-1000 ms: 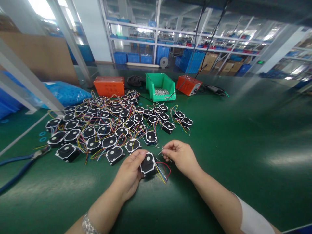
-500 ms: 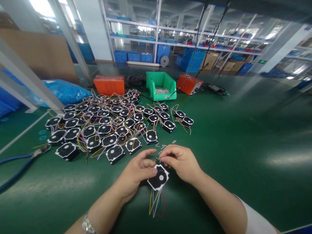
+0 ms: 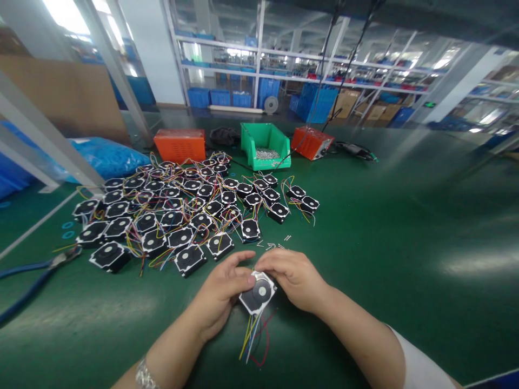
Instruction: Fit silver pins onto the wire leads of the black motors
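Note:
My left hand point(image 3: 222, 294) grips a small black-and-white motor point(image 3: 258, 296) from its left side, thumb lying on the top face. The motor is tilted, and yellow, white, blue and red wires point(image 3: 254, 340) hang from its near edge. Over the far right corner of the motor, my right hand point(image 3: 295, 275) is curled with its fingertips together. A small screw showed in that pinch a moment before; now the fingers hide it. Just beyond my right fingers, several loose silver screws point(image 3: 271, 246) lie on the green tabletop point(image 3: 365, 243).
Many similar wired motors point(image 3: 188, 259) cover the table's left and middle. Behind them stand a green bin point(image 3: 265, 148) of small metal parts and two orange boxes point(image 3: 179, 146) point(image 3: 311, 143). Blue-handled pliers point(image 3: 57, 262) lie at left, and a dark tool point(image 3: 359, 151) lies at back right.
My right hand has moved slightly left and closer over the motor's far corner, covering its fingertips. The motor remains in my left hand, shifted a little left in view.

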`<act>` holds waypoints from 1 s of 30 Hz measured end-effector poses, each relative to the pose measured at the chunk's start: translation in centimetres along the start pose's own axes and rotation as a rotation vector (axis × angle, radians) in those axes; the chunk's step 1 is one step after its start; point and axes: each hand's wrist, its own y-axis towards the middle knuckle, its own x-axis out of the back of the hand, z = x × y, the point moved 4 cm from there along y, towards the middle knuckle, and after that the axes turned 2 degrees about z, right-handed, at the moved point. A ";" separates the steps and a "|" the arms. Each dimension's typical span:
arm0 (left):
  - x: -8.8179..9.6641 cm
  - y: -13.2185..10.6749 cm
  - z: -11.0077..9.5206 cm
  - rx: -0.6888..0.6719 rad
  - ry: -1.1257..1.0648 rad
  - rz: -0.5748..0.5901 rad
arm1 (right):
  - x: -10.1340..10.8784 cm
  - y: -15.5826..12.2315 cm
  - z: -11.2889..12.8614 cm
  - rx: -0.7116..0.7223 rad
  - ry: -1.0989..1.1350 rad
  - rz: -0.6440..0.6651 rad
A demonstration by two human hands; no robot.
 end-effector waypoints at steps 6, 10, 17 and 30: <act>0.5 0.0 -0.6 -0.012 -0.008 -0.089 | 0.6 -0.2 -2.4 -0.192 -0.162 -0.008; 0.9 0.1 -0.9 -0.027 -0.015 -0.133 | 1.8 -0.3 -3.9 -0.321 -0.294 -0.035; 0.5 0.1 -0.6 -0.090 -0.005 -0.146 | 1.8 -0.1 0.9 -0.198 0.012 0.193; -0.4 0.0 0.1 -0.333 0.179 -0.220 | 4.3 -1.7 1.7 -0.389 -0.308 -0.017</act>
